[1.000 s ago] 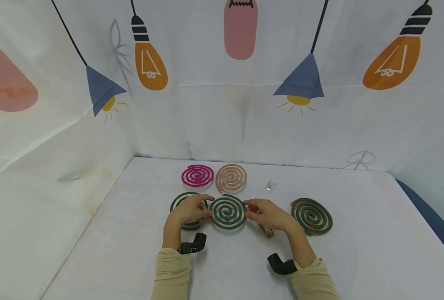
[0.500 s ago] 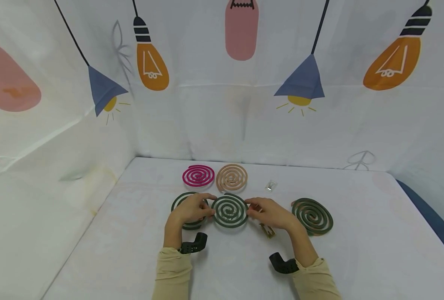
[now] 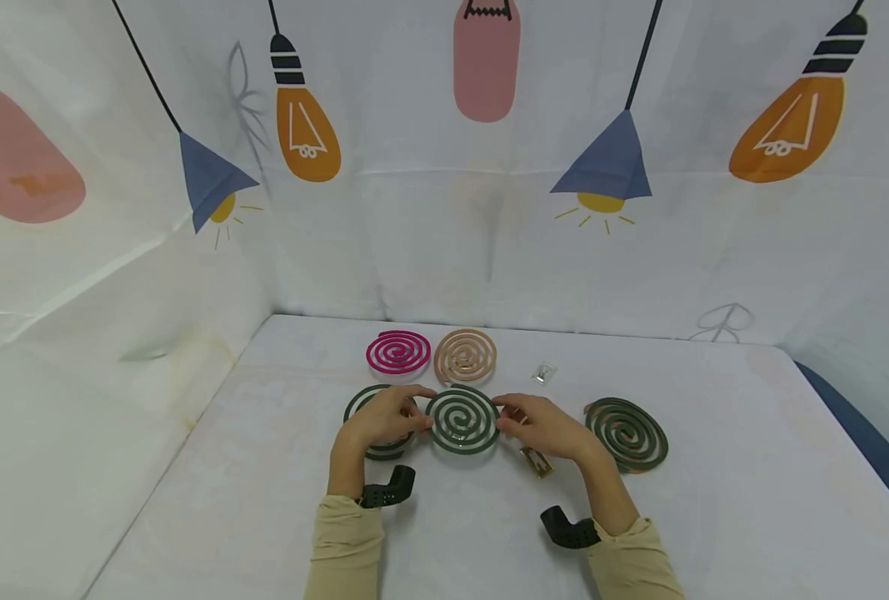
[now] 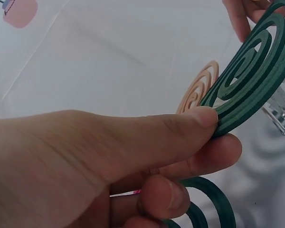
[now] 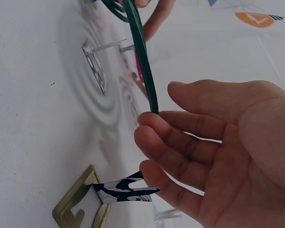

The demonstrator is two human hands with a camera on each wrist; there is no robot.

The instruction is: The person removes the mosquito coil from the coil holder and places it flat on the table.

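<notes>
A green mosquito coil [image 3: 462, 419] is suspended level above the white table between both hands. My left hand [image 3: 389, 417] pinches its left rim; in the left wrist view, thumb [image 4: 202, 116] and forefinger close on the edge. On the other side, fingertips of my right hand [image 5: 199, 137] touch the rim, with the thumb apart from it. Below the coil stands a silver metal coil stand [image 5: 95, 69], its prong pointing up toward the spiral. A gold-coloured coil stand [image 3: 537, 462] lies by my right hand. Another green coil [image 3: 386, 452] is partly hidden under my left hand.
Behind the hands lie a magenta coil [image 3: 398, 352] and a tan coil [image 3: 465, 355]. A silver stand [image 3: 544, 372] sits at the back right. Farther right is a thicker green coil [image 3: 626, 434], apparently with a brown one showing at its edge.
The green coil between my hands has risen slightly, with both hands keeping their places at its rim. The view has shifted a little; the other coils and stands stay put.
</notes>
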